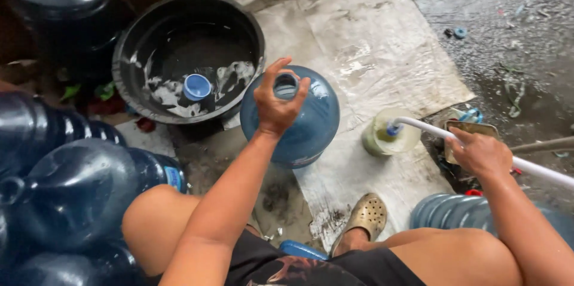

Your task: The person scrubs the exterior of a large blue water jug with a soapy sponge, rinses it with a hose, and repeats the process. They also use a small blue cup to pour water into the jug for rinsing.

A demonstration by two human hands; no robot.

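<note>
left hand: we see the left hand (276, 102) clamped over the neck of a blue water jug (291, 120), fingers curled around the open mouth, thumb on the near side.
jug: it stands upright on a dirty white sheet (365, 41) spread over the floor, just in front of the black basin.
right hand: our right hand (480, 153) grips a white hose (538, 170); fingers wrapped around it, palm down.
hose: it runs from the right edge toward the middle; its blue-tipped end sits in or over a small pale container (388, 135) of yellowish liquid. We cannot tell if the tip touches the liquid.
basin: the black round basin (134, 53) holds suds and a little water; 1 blue cap (197, 87) lies inside it.
left side: dark blue jugs (72, 190) lie stacked on their sides by our left knee.
right side: another ribbed blue jug (460, 211) lies under our right forearm.
floor: wet grey concrete (508, 17) at upper right, with small litter.
foot: 1 tan perforated clog (368, 215) rests on the sheet's near edge.
</note>
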